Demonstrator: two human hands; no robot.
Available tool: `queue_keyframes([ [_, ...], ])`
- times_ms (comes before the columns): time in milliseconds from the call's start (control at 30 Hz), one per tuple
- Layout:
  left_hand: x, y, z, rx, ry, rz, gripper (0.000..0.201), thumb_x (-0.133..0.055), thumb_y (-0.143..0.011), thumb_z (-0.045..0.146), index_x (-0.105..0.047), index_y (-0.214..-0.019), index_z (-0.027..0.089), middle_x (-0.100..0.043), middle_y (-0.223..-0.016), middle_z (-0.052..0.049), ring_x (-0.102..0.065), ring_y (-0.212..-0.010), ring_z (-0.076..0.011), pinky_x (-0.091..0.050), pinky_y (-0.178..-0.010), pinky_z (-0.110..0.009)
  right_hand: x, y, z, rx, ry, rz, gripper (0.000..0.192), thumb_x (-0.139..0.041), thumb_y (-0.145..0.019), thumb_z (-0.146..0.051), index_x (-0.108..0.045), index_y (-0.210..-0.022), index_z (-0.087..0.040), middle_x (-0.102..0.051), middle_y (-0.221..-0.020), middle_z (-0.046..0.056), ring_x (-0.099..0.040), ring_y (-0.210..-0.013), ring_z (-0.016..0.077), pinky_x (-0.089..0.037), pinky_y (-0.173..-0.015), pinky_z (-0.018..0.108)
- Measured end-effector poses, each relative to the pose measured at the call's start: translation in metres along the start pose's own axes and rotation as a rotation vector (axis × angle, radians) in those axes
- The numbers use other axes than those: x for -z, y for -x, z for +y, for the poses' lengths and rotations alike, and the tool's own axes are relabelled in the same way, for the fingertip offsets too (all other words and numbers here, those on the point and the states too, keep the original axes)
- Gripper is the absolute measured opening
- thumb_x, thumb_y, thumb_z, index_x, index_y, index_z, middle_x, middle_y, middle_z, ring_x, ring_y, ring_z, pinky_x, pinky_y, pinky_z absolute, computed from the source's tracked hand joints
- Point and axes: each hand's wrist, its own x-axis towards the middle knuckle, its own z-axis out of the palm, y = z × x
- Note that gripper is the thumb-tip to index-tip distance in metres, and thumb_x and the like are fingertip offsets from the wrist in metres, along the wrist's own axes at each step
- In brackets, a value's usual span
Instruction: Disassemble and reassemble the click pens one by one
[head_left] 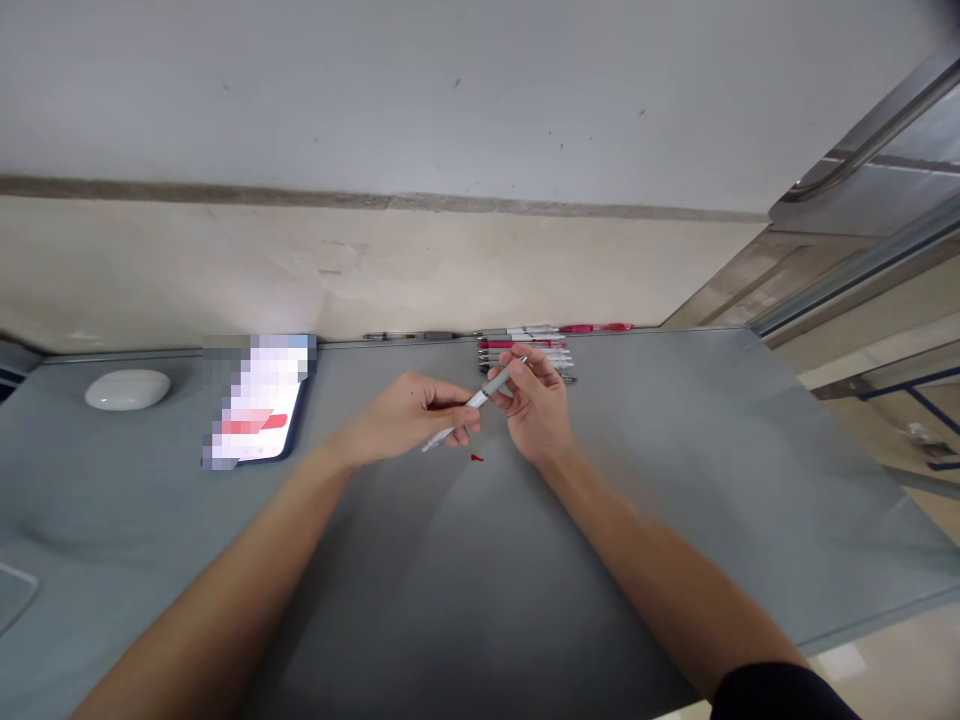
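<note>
A white pen with a grey grip [480, 397] is held slantwise between both hands above the grey table. My left hand [412, 415] pinches its white barrel near the lower left end. Closed round the grey grip at the upper right is my right hand [536, 405], with the metal tip poking out past the fingers. Behind the right hand lies a stack of several pens [491, 352], partly covered by the fingers. A small red piece [477, 458] rests on the table just below the hands.
Along the wall lie a dark grey pen [412, 336] and a red pen [598, 328]. At the left are a phone with a lit, partly blurred screen [262, 400] and a white rounded case [127, 390]. The grey table [750, 480] ends at the right.
</note>
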Motion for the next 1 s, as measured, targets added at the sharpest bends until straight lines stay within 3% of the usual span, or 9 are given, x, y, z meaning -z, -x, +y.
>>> queue_keyframes([
  [100,0.003,0.001,0.001,0.029,0.095,-0.080,0.023,-0.060,-0.088,0.037,-0.074,-0.086,0.019,-0.073,-0.080,-0.003,-0.066,-0.073,-0.0147,-0.050,-0.068,-0.025,0.000,0.001,-0.002,-0.007,0.012,-0.038,0.023,-0.084,-0.066,-0.032,-0.067,-0.081,-0.026,-0.070,-0.081,-0.006,-0.069,-0.073,0.0115,-0.059,-0.057,0.022],
  [200,0.001,0.001,0.002,0.014,0.063,-0.083,0.024,-0.059,-0.089,0.038,-0.074,-0.086,0.019,-0.074,-0.080,-0.003,-0.065,-0.072,-0.0145,-0.049,-0.066,-0.024,-0.002,0.000,-0.002,-0.006,0.022,-0.038,0.024,-0.084,-0.066,-0.033,-0.064,-0.077,-0.025,-0.067,-0.076,-0.007,-0.068,-0.072,0.0114,-0.058,-0.057,0.023],
  [367,-0.007,-0.001,0.000,-0.061,-0.182,0.142,0.029,-0.058,-0.088,0.042,-0.070,-0.076,0.020,-0.069,-0.070,0.001,-0.061,-0.065,-0.0145,-0.042,-0.056,-0.024,-0.004,-0.001,0.001,0.022,0.018,0.101,0.032,-0.084,-0.066,-0.031,-0.053,-0.068,-0.023,-0.066,-0.073,-0.008,-0.065,-0.067,0.0089,-0.057,-0.061,0.023],
  [433,-0.008,-0.002,-0.002,-0.077,-0.212,0.170,0.031,-0.058,-0.088,0.044,-0.070,-0.074,0.020,-0.069,-0.070,0.001,-0.061,-0.065,-0.0151,-0.042,-0.055,-0.024,-0.004,-0.001,0.001,0.023,0.008,0.112,0.031,-0.085,-0.066,-0.030,-0.055,-0.070,-0.024,-0.066,-0.073,-0.009,-0.066,-0.067,0.0089,-0.058,-0.061,0.023],
  [667,-0.001,-0.001,-0.001,-0.028,-0.037,0.034,0.027,-0.060,-0.089,0.042,-0.074,-0.082,0.020,-0.074,-0.078,-0.002,-0.065,-0.070,-0.0149,-0.048,-0.065,-0.024,-0.001,0.003,-0.002,0.029,-0.004,-0.043,0.022,-0.082,-0.069,-0.032,-0.067,-0.083,-0.027,-0.069,-0.087,-0.006,-0.070,-0.076,0.0115,-0.059,-0.061,0.024],
  [867,-0.002,0.002,0.003,-0.004,0.056,-0.086,0.023,-0.058,-0.089,0.036,-0.074,-0.089,0.021,-0.075,-0.083,-0.003,-0.065,-0.076,-0.0156,-0.049,-0.071,-0.026,-0.004,0.003,-0.005,0.040,-0.023,-0.088,0.020,-0.083,-0.069,-0.028,-0.064,-0.077,-0.026,-0.065,-0.077,-0.008,-0.066,-0.069,0.0089,-0.058,-0.057,0.021],
  [1000,-0.008,0.000,0.001,-0.058,-0.161,0.118,0.026,-0.058,-0.089,0.040,-0.069,-0.079,0.019,-0.067,-0.070,0.001,-0.056,-0.063,-0.0130,-0.039,-0.057,-0.024,-0.006,0.001,-0.002,0.066,-0.015,0.001,0.026,-0.083,-0.067,-0.029,-0.059,-0.076,-0.026,-0.064,-0.075,-0.009,-0.064,-0.067,0.0079,-0.059,-0.063,0.023],
])
